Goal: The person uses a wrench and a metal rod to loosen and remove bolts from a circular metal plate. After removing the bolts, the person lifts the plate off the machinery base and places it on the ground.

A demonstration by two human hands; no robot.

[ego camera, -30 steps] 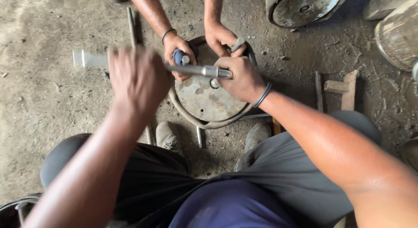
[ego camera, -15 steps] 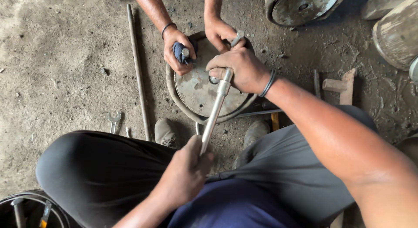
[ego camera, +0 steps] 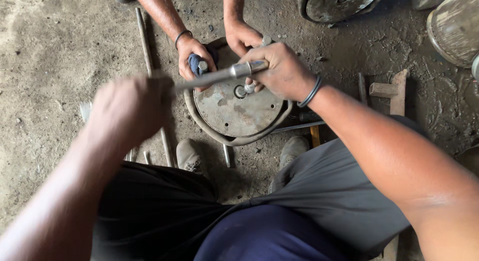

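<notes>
A round rusty metal disc [ego camera: 234,109] with a rubber ring around its edge lies on the dirt floor between my feet. My right hand [ego camera: 279,69] grips the head end of a long steel wrench [ego camera: 219,75] over the disc's centre bolt [ego camera: 241,90]. My left hand [ego camera: 129,109], blurred, holds the wrench's handle end out to the left. Across from me another person's two hands press on the disc's far rim; one of them [ego camera: 195,59] holds a blue-wrapped tool [ego camera: 196,63], the other [ego camera: 242,36] rests on the edge.
A long thin metal rod [ego camera: 149,66] lies on the ground left of the disc. Wooden blocks [ego camera: 391,91] sit at the right. More round metal parts [ego camera: 339,4] stand at the top right. My shoes [ego camera: 189,156] flank the disc.
The wrench handle has swung from pointing down toward my lap up to the left, my left hand going with it. My right hand stays at the wrench head over the centre.
</notes>
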